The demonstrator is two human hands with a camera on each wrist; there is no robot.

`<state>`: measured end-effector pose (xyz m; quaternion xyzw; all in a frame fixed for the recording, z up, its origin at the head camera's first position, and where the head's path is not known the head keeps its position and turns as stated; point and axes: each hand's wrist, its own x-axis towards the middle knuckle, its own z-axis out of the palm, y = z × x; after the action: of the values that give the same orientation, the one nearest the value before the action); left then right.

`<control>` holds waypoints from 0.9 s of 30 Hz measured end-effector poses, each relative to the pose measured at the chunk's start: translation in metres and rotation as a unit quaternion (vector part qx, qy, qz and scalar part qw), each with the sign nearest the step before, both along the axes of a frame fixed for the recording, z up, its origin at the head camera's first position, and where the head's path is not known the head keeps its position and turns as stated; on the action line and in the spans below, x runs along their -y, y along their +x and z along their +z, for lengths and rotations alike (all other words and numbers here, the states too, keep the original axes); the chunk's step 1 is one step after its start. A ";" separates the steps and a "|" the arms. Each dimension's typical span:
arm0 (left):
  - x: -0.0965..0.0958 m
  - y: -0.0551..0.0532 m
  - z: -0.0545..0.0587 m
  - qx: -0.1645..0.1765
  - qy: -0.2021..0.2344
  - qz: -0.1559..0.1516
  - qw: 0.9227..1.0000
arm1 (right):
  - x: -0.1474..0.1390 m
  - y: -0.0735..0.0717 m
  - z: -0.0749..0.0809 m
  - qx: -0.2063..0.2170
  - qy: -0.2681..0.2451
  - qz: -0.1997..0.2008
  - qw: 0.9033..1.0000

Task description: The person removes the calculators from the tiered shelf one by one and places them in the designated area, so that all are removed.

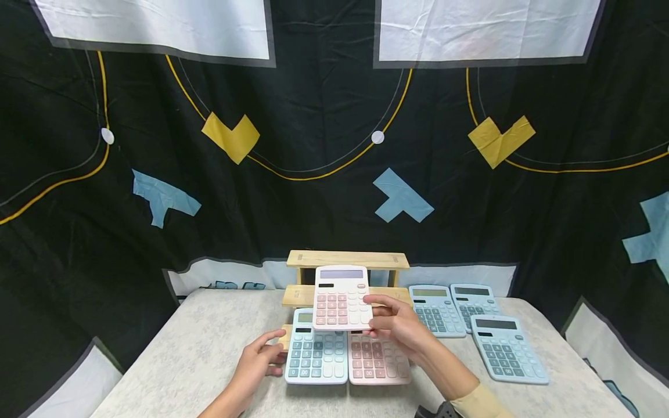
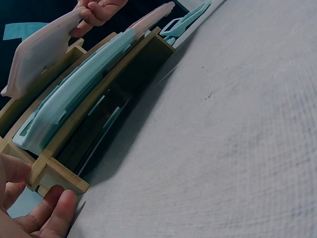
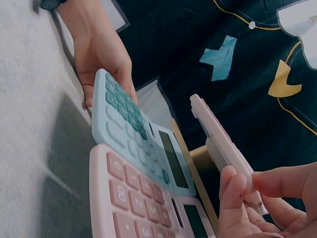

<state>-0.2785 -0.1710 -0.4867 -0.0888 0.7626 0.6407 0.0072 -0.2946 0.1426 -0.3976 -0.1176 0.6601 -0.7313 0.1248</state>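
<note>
My right hand [image 1: 399,328] pinches a white and pink calculator [image 1: 341,297] by its right edge, thumb on one face and fingers on the other. It is held up in front of a tiered wooden stand [image 1: 347,259], overlapping the middle tier in the head view. On the lowest tier a light blue calculator [image 1: 316,355] leans beside a pink calculator [image 1: 380,361]. My left hand [image 1: 256,361] is at the stand's lower left end; in the left wrist view its thumb and fingers [image 2: 62,206] grip the wooden corner.
Right of the stand, two blue calculators [image 1: 436,310] [image 1: 474,303] are propped up, with another blue calculator [image 1: 509,349] in front of them. All stand on a pale grey tabletop [image 1: 209,337]. Behind hangs a black cloth [image 1: 313,215] with a printed pattern.
</note>
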 end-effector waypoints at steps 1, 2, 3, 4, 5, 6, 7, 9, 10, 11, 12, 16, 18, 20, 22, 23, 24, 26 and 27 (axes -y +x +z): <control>0.000 0.000 0.000 -0.001 -0.001 -0.001 1.000 | -0.002 0.001 0.000 0.000 0.001 -0.003 1.000; 0.000 0.000 0.000 -0.001 -0.001 -0.002 1.000 | -0.005 0.001 0.000 0.001 0.003 -0.006 1.000; 0.000 0.000 0.000 -0.001 -0.001 -0.002 1.000 | -0.007 0.001 0.000 0.002 0.004 -0.010 1.000; 0.000 0.000 0.000 0.000 -0.001 -0.002 1.000 | -0.010 0.002 0.000 0.005 0.008 -0.015 1.000; 0.000 0.000 0.000 -0.002 -0.002 -0.004 1.000 | -0.012 0.003 0.000 0.007 0.010 -0.021 1.000; 0.000 0.000 0.000 0.000 -0.002 -0.003 1.000 | -0.015 0.003 0.000 0.010 0.012 -0.025 1.000; -0.001 0.000 0.001 0.001 -0.001 -0.003 1.000 | -0.017 0.004 0.000 0.013 0.014 -0.031 0.999; -0.001 0.000 0.001 0.004 0.000 -0.001 1.000 | -0.022 0.005 0.000 0.017 0.022 -0.041 0.999; -0.001 0.000 0.001 0.005 -0.001 0.000 1.000 | -0.024 0.006 0.000 0.018 0.027 -0.046 0.998; -0.001 0.000 0.002 0.006 -0.002 0.001 1.000 | -0.026 0.007 0.001 0.018 0.030 -0.049 0.998; -0.002 0.000 0.002 0.009 -0.001 0.004 1.000 | -0.028 0.008 0.001 0.019 0.034 -0.052 0.998; -0.001 0.000 0.002 0.007 0.000 0.003 1.000 | -0.038 0.010 0.002 0.017 0.045 -0.059 0.997; -0.001 0.000 0.002 0.007 0.002 0.003 1.000 | -0.043 0.011 0.002 0.015 0.047 -0.059 0.997; -0.001 0.000 0.002 0.007 0.005 0.006 1.000 | -0.048 0.012 0.002 0.011 0.048 -0.056 0.997; -0.001 0.000 0.001 0.005 0.004 0.004 1.000 | -0.053 0.013 0.002 0.009 0.048 -0.051 0.997; -0.001 0.000 0.001 0.004 0.004 0.004 1.000 | -0.056 0.014 0.002 0.008 0.049 -0.049 0.998; -0.001 0.000 0.001 0.004 0.005 0.004 1.000 | -0.058 0.014 0.002 0.008 0.049 -0.049 0.998; -0.001 0.000 0.001 0.001 0.004 0.002 1.000 | -0.063 0.015 0.002 0.011 0.051 -0.053 0.997; 0.000 -0.001 0.001 0.000 0.004 0.002 1.000 | -0.065 0.016 0.002 0.013 0.052 -0.055 0.997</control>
<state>-0.2790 -0.1707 -0.4860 -0.0905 0.7602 0.6433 0.0064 -0.2790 0.2075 -0.3953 -0.0648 0.7008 -0.7035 0.0984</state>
